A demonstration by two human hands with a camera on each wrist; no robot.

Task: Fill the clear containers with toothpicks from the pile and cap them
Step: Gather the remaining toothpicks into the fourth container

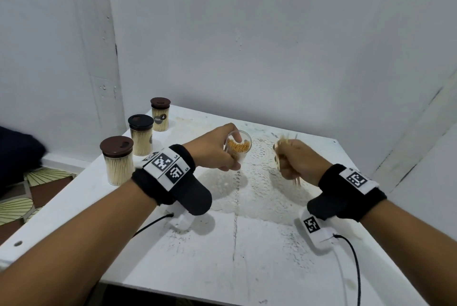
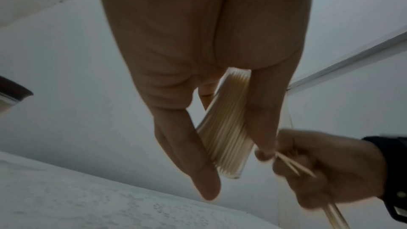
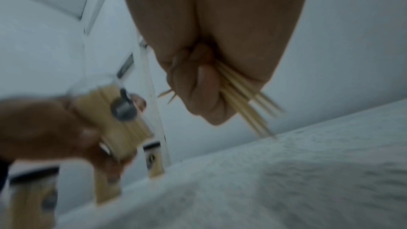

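Observation:
My left hand [image 1: 217,148] grips an uncapped clear container [image 1: 239,146] above the table, tilted toward me so its mouth shows. Toothpicks partly fill the container [image 2: 224,128], which sits between thumb and fingers in the left wrist view. To its right, apart from it, my right hand [image 1: 296,160] is a fist round a bundle of toothpicks [image 1: 286,140] whose ends stick out above and below. The right wrist view shows the toothpicks [image 3: 242,100] poking from the curled fingers and the container [image 3: 118,123] at the left, blurred. No loose pile is visible on the table.
Three capped containers full of toothpicks stand along the left table edge: near [image 1: 118,161], middle [image 1: 141,134], far [image 1: 160,114]. A white lace doily [image 1: 259,182] lies on the white table [image 1: 222,256] under both hands. Walls close in behind and at right.

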